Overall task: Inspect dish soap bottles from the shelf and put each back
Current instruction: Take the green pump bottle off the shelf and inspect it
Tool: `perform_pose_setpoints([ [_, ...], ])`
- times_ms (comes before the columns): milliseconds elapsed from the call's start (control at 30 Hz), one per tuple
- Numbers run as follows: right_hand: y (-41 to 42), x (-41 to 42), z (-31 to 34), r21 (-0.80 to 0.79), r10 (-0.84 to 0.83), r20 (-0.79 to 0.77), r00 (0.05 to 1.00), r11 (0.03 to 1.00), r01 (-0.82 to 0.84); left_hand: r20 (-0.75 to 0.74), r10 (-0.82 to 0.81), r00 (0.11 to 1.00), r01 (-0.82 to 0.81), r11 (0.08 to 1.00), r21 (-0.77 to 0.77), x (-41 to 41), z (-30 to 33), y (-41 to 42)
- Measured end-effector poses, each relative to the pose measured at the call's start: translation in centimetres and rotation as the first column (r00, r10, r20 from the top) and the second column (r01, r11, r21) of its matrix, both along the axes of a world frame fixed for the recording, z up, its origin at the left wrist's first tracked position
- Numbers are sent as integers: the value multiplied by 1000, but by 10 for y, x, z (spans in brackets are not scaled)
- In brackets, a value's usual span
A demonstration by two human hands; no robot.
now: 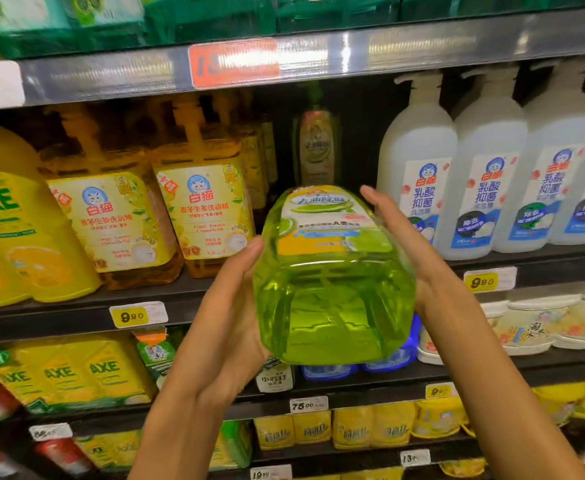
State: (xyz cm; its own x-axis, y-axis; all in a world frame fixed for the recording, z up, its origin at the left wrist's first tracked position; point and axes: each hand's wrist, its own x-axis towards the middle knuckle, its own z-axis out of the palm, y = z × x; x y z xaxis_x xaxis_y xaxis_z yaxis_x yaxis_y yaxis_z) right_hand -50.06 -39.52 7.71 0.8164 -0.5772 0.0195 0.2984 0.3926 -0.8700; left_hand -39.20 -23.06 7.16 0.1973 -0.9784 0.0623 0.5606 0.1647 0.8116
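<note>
Hands: two, both bare; left hand point(235, 306) and right hand point(401, 237) flank one green bottle point(332, 275) and press its sides with mostly straight fingers, thumbs out of sight.
Green bottle: one held, tipped so its base faces the camera and its label faces up; its top end points toward the shelf point(152, 303), and the cap is hidden behind the body.
Position: bottle lies between the palms, in front of a gap on the middle shelf, clear of the shelf board.
Amber bottles point(201, 209): two with full labels at the front, more rows behind, hard to count.
White bottles point(419, 174): four in view, the rightmost cut off by the frame edge.
Yellow bottle point(14, 230): one large, partly cut off at the left.
Rear bottle point(317, 147): one, standing deep in the gap, blurred.
Price tags point(138, 315): two read 9.90; others are too blurred to read.
Lower shelves: yellow packs and tubs, counts unclear.
</note>
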Motion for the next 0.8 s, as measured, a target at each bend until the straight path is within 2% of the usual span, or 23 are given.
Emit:
perform_pose_setpoints([
  [100,-6,3,-1,-36,29,-120,992,999,-34,-79,-15,997,17,1000,23,2,-6,-2],
  [167,-8,3,-4,-63,46,-143,989,996,-56,-117,-42,992,45,999,23,8,-9,-6],
  [233,-7,4,-4,-109,36,-161,986,993,-54,-93,-58,994,59,998,7,11,-13,-6],
  [433,-8,7,1,-215,3,-84,996,976,-21,-51,24,998,-31,991,-132,11,-17,-10],
  [500,-10,8,2,-259,-11,-49,999,966,-2,-50,27,998,-32,992,-120,14,-20,-13],
  [667,-13,12,3,-302,-164,-27,986,942,149,-62,117,991,-124,984,-125,15,-26,-22],
  [800,-15,9,1,-358,-240,30,970,904,235,-5,92,996,-92,988,-124,21,-32,-27],
])
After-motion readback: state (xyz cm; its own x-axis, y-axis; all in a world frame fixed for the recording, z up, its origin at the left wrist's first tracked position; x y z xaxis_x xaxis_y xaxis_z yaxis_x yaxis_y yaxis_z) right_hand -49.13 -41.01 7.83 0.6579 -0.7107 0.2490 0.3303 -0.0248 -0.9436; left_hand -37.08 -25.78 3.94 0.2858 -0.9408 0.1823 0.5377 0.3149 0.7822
